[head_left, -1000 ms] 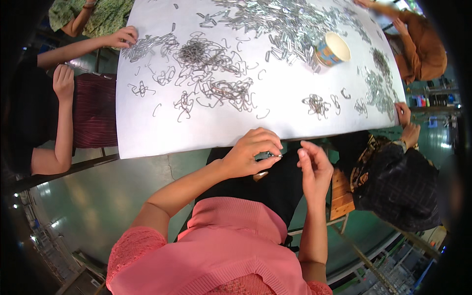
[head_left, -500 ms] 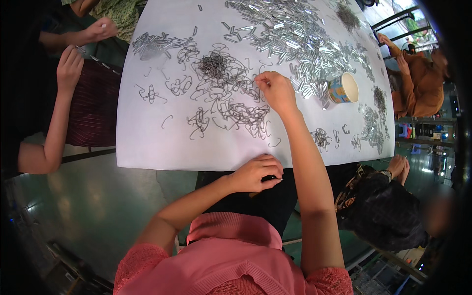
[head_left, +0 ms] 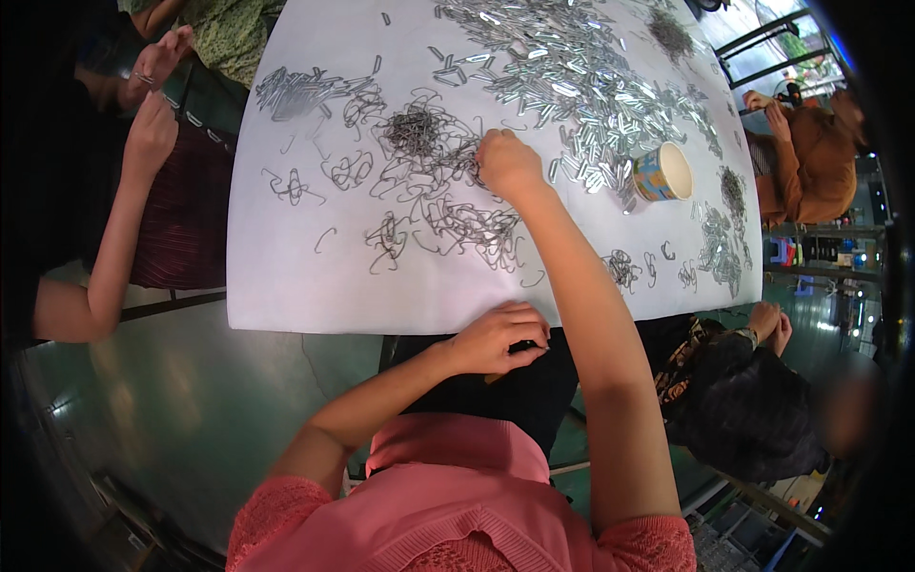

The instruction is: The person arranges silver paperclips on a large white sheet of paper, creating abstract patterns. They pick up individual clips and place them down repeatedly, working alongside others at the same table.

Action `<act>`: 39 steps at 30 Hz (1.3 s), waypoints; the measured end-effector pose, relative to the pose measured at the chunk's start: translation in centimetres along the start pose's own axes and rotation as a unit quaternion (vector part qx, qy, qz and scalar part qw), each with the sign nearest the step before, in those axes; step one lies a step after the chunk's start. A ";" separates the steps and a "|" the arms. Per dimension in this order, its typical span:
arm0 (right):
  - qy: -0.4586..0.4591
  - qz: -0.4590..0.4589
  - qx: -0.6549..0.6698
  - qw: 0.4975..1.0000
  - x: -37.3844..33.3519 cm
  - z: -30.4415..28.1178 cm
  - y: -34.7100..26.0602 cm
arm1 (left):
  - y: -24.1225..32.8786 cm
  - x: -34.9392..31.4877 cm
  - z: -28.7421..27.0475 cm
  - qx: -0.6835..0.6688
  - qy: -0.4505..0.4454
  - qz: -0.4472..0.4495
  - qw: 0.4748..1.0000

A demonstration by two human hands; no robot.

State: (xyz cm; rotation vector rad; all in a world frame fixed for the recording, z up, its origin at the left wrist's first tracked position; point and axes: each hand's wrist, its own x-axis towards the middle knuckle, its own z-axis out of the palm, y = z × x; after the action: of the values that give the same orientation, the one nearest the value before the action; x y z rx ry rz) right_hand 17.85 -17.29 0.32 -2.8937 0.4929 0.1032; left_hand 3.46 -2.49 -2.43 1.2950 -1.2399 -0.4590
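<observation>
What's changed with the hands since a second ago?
The right hand went from beside the left hand forward over the table to the bent wires; whether it grips any is hidden. The left hand stayed near the table edge; the cup stayed put.

Desk [head_left: 276,257]: smooth white top. Floor [head_left: 210,419]: green, glossy, pale reflections [head_left: 827,326] at left and right. Upper right: bright opening [head_left: 753,13], dark rails [head_left: 762,34] across it, greenery [head_left: 793,55] beyond. Outer left margin dark, detail unreadable.

Thin, bent grey wire hooks [head_left: 413,131] lie tangled across the white table [head_left: 305,296].
</observation>
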 end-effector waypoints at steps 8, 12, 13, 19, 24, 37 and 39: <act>0.034 -0.009 0.096 0.995 -0.5 -0.1 1.9 | 0.1 0.2 0.0 0.028 0.001 0.007 1.000; 0.015 0.013 0.107 0.994 -0.5 -1.2 1.7 | 0.2 0.1 0.1 0.033 0.006 0.011 0.999; 0.008 0.012 0.105 0.994 -0.5 -1.5 1.4 | 0.1 0.1 0.1 0.033 0.007 0.013 0.999; -0.031 0.035 0.050 0.998 0.6 -0.9 0.8 | 0.1 -0.1 0.3 0.031 0.000 0.007 1.000; -0.087 -0.008 -0.014 0.996 1.1 -0.8 0.0 | 0.4 -0.1 0.1 0.036 -0.001 0.006 0.999; 0.045 0.015 0.379 0.924 -5.7 -0.9 6.8 | 0.5 0.0 0.7 0.021 0.016 -0.005 1.000; 0.034 0.035 0.492 0.869 -9.1 -1.1 8.0 | 0.9 0.1 1.0 0.026 0.044 -0.024 0.998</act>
State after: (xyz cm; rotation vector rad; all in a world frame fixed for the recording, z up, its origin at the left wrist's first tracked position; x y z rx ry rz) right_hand 6.70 -21.97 0.80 -1.8748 0.4720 -0.1928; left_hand 2.27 -2.75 -1.85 1.3780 -1.1556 -0.4006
